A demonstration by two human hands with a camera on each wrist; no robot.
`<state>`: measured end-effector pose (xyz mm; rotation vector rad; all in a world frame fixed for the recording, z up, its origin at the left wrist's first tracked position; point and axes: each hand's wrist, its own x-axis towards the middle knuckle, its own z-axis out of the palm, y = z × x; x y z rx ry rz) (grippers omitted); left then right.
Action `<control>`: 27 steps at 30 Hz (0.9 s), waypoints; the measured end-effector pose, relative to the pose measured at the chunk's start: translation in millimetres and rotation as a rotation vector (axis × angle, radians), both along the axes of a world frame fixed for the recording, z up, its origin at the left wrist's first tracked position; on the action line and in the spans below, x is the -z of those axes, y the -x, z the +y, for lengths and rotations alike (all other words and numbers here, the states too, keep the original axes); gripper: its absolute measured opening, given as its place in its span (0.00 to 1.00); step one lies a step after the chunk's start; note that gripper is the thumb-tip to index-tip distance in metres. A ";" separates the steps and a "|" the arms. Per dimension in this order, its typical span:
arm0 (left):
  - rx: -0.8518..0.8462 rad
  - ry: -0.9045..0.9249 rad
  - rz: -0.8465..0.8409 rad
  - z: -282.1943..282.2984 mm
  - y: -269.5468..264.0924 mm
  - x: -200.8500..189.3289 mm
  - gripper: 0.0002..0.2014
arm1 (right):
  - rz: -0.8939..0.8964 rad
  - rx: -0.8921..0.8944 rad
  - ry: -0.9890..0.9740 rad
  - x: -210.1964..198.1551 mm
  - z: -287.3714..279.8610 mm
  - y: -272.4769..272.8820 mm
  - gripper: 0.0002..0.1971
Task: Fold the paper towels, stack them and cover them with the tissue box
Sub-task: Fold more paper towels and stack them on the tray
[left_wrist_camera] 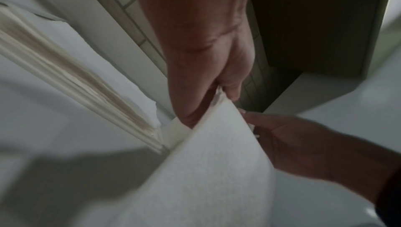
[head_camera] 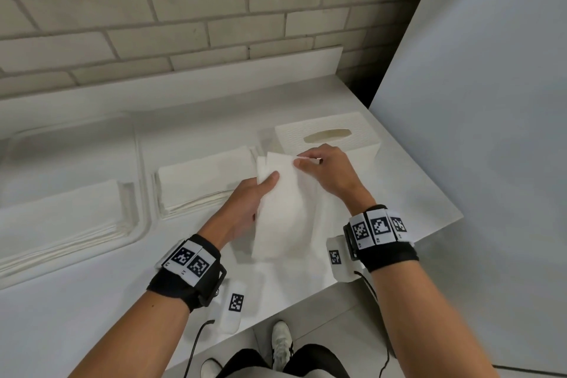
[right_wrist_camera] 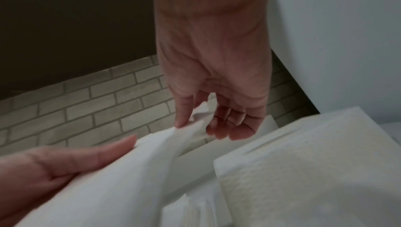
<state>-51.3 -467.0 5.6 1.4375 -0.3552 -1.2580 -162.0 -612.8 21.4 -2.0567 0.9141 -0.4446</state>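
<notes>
Two towel stacks (head_camera: 199, 181) on white counter (head_camera: 92, 301), brick wall (head_camera: 153, 9) behind.

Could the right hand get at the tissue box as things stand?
Probably yes, once freed: the tissue box stands just beyond the right hand with nothing between, but that hand is pinching the paper towel together with the left hand.

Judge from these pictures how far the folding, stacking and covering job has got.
Done: a stack of folded towels lies on the counter, another pile further left. In hand: the left hand and right hand pinch one paper towel bent over, mid-fold. Left: laying it on a stack, then covering; the tissue box stands apart, over nothing.
</notes>
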 end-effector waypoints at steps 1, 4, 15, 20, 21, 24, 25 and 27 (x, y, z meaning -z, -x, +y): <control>-0.031 -0.007 -0.013 1.2 -2.2 1.3 0.20 | 0.013 0.031 0.005 7.5 -3.5 1.8 0.11; -0.149 -0.008 0.024 8.5 -19.0 3.7 0.20 | 0.251 0.205 0.000 42.5 -19.6 18.1 0.14; -0.363 -0.024 0.045 37.1 -29.4 21.1 0.17 | 0.552 0.389 -0.154 85.8 5.0 10.8 0.36; -0.438 -0.042 -0.091 45.0 -39.6 14.6 0.08 | 0.310 0.417 -0.246 85.3 13.1 10.9 0.34; -0.437 -0.033 -0.115 46.1 -40.5 12.7 0.05 | 0.232 0.407 -0.296 82.1 13.2 12.1 0.30; -0.463 -0.004 -0.186 47.1 -42.3 6.9 0.04 | -0.016 0.271 -0.470 58.6 16.6 16.5 0.18; -0.469 0.009 -0.195 47.5 -42.7 3.9 0.05 | -0.089 0.208 -0.525 46.2 19.3 16.8 0.16; -0.466 0.014 -0.193 46.4 -44.3 2.5 0.06 | -0.222 0.076 -0.613 19.2 26.6 15.5 0.15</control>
